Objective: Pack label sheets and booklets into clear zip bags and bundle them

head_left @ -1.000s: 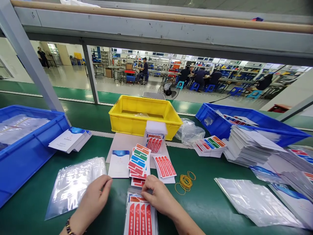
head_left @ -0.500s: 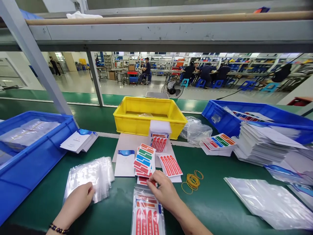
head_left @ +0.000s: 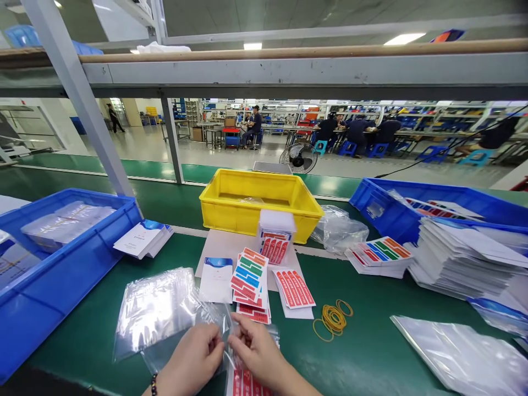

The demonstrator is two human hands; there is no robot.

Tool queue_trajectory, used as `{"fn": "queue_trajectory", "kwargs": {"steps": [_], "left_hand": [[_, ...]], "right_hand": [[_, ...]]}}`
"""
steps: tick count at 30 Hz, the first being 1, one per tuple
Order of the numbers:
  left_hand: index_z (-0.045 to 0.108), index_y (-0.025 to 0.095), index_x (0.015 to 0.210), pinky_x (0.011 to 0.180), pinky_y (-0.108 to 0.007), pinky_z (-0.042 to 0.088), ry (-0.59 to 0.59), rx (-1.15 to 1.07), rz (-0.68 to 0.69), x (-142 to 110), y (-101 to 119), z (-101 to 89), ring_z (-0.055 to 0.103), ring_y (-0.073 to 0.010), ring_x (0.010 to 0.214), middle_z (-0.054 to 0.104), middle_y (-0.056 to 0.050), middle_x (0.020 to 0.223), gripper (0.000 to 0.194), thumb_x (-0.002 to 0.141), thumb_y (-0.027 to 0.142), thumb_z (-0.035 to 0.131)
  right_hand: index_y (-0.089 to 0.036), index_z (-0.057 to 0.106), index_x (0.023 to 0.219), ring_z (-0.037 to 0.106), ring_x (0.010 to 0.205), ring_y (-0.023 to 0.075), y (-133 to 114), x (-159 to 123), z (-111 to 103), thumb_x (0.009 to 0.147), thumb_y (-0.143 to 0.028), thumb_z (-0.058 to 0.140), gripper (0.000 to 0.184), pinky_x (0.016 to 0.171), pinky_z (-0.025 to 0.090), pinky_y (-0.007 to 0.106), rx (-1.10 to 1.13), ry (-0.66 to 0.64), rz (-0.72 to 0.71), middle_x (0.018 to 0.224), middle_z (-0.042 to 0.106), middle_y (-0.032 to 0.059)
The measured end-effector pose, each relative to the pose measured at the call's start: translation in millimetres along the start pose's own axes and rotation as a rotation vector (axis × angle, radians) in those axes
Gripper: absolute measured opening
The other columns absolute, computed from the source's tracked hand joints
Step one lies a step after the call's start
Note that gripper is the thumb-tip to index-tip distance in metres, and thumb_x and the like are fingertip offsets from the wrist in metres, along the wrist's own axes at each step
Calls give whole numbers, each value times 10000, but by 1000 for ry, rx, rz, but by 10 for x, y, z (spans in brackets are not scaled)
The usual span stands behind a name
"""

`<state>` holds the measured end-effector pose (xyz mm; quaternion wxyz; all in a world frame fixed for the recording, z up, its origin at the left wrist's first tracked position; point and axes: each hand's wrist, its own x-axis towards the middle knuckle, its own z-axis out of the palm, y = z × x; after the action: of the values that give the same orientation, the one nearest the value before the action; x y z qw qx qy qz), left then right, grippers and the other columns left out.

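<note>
while the left hand [head_left: 204, 349] pinches a thin clear plastic bag [head_left: 215, 313], the right hand [head_left: 256, 344] touches its edge, grip unclear | bag over the green surface [head_left: 350, 363], near red-and-white printed sheets [head_left: 245, 384] | i'd judge it could slip or crease if pulled unevenly

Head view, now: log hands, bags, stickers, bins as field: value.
Left hand: closed on a clear bag
Right hand: at that bag's edge; grip unclear
Below hands: red stickers, partly hidden
Bag stack: left of blue-topped card
Rubber bands: right of hands
Yellow bin: behind sticker sheets
Blue bins: one each side
</note>
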<state>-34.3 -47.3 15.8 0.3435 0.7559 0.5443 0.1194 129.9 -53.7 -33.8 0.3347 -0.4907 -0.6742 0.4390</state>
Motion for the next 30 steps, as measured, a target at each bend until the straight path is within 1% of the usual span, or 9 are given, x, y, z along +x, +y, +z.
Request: {"fn": "queue_trajectory", "kwargs": {"steps": [5,8,11,14,17,20,26,28,30], "left_hand": [[457,193,594,581,-248,335,73,-299,30,73,35,109,454,-143,598,510,15,606,301,818,387,407],[408,196,521,566,-254,329,108,-436,-4,133,59,162,431,-136,556,446,29,532,371,827,402,371],[397,198,501,539,-253,311,121,-502,-30,182,83,196,400,-127,530,411,39,504,347,802,371,391],[401,196,501,522,-247,293,130,-512,-45,204,94,219,365,-119,528,387,51,506,302,754,355,446],[401,194,499,528,-250,286,110,-504,-35,196,92,249,359,-119,535,383,52,510,295,737,357,460],[380,197,498,550,-258,284,110,-431,-5,177,94,292,372,-126,556,398,42,530,292,747,339,437],[333,204,467,507,-251,259,108,-442,-35,203,105,324,334,-109,508,340,54,487,254,692,274,429],[325,207,470,487,-243,251,115,-470,-64,241,91,299,308,-101,494,316,61,483,243,681,277,424],[318,210,473,473,-239,245,129,-488,-83,270,72,258,292,-98,488,300,65,483,245,681,283,424]], "right_hand": [[-119,513,1185,643,775,234,31,-47,-1,852,-145,313,389,662,505,330,-470,98,-364,891,678,144],[-97,455,1231,643,738,231,30,-62,2,835,-118,313,421,608,505,313,-561,111,-447,862,674,145],[-130,529,1120,624,712,196,-32,-59,-34,830,-169,397,321,634,493,288,-467,95,-366,840,665,105],[-172,595,819,566,605,153,-90,-48,-88,825,-227,445,160,567,444,248,-378,85,-223,684,617,39],[-185,502,600,508,534,129,-85,-41,-107,854,-226,371,288,504,377,223,-352,97,-181,566,545,9],[-197,414,538,464,485,123,-37,-31,-95,850,-222,352,320,472,318,230,-445,133,-190,520,496,-1],[-203,478,634,502,551,165,6,-15,-158,856,-172,349,259,526,353,266,-630,418,-279,582,517,28],[-180,545,856,546,667,194,-16,-44,-174,852,-232,413,142,592,417,287,-601,400,-372,726,569,67],[-166,525,1035,556,750,221,-42,-80,-169,803,-288,514,263,635,450,313,-605,319,-465,850,575,98]]}}
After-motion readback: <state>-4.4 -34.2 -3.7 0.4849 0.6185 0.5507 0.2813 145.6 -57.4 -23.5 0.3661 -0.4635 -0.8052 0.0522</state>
